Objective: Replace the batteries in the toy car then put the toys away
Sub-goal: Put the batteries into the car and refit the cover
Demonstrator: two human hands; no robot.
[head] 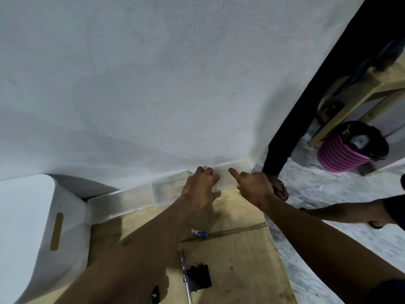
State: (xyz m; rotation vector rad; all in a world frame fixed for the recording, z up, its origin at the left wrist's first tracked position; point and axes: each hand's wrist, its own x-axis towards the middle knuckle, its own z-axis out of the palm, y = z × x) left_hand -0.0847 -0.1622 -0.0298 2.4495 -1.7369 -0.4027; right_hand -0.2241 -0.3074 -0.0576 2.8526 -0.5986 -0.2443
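Our left forearm (140, 244) and right forearm (317, 244) were bare; a dark sleeve (385, 291) covered the right arm above the elbow.

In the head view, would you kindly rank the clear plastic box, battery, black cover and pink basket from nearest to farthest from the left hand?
From the left hand:
1. clear plastic box, at its fingers, by the wall.
2. battery, on the board.
3. black cover, nearer the person.
4. pink basket, far right, on the floor.
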